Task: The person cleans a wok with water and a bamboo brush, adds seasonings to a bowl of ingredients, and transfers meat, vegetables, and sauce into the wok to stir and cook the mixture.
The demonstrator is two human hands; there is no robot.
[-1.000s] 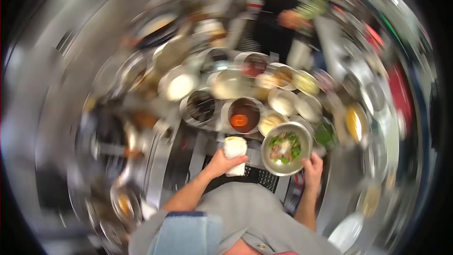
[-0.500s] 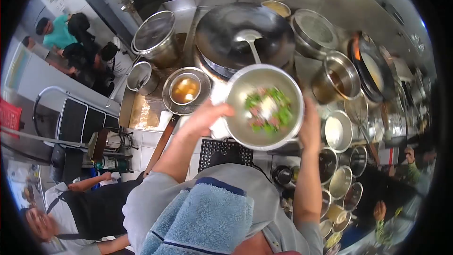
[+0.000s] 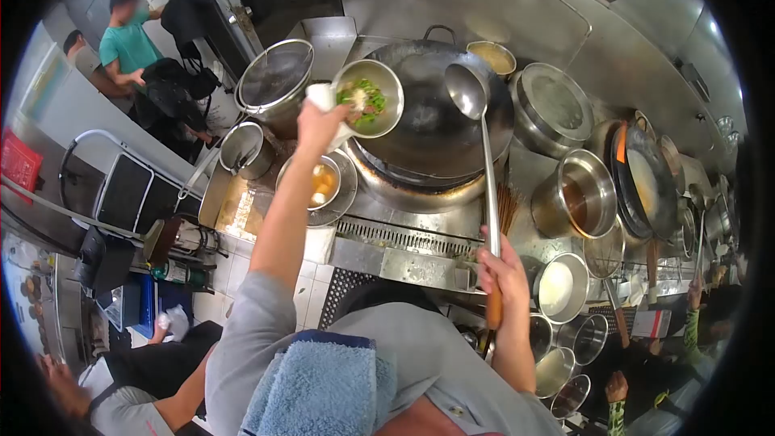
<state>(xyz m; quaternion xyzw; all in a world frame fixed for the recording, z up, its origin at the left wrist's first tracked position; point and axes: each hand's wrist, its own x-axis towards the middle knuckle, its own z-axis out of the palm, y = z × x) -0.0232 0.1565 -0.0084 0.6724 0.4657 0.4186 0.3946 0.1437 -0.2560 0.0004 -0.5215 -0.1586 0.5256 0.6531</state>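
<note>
Bright light glints off the ladle (image 3: pixel 489 173) (edges bow into black).

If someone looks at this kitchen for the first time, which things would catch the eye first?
Probably the large dark wok at upper centre, with the long-handled metal ladle from the right grip reaching over it. Next, the metal bowl of green pieces, which the left grip holds at the wok's left edge. The blue towel against the grey shirt, at the bottom, also stands out.

Blue towel (image 3: pixel 319 383), person in teal (image 3: pixel 127 47), black perforated mat (image 3: pixel 341 292), floor tiles (image 3: pixel 233 274)
</note>
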